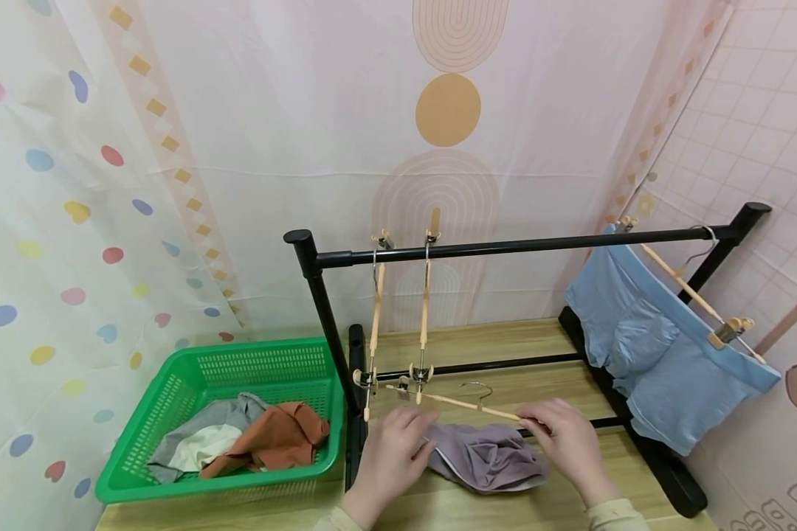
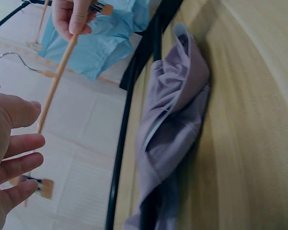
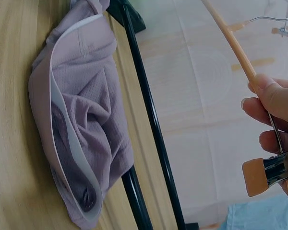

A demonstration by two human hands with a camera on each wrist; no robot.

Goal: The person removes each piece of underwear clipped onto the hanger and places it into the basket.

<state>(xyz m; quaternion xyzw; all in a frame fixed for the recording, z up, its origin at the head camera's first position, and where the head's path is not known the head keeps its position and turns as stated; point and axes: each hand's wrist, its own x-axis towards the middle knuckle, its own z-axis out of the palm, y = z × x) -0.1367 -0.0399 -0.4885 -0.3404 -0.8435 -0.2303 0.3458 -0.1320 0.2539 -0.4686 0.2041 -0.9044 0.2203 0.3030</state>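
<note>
My right hand (image 1: 567,442) pinches a wooden clip hanger (image 1: 465,403) near one end; the right wrist view shows thumb and fingers on its rod beside a metal clip with a tan pad (image 3: 255,177). The hanger's hook points away from me. My left hand (image 1: 398,450) is close to the hanger's other half, its fingers (image 2: 23,165) spread and not wrapped round the rod. Beneath both hands lie mauve boxer briefs (image 1: 494,457), crumpled on the wooden surface, with the pale inside of the waistband (image 3: 77,148) showing.
A black rack (image 1: 525,245) carries two bare clip hangers (image 1: 424,310) at left and light blue boxer briefs (image 1: 651,332) clipped at right. At far left, a green basket (image 1: 209,488) contains grey, white and rust-brown cloth (image 1: 279,439). Behind hangs a patterned curtain (image 1: 292,147).
</note>
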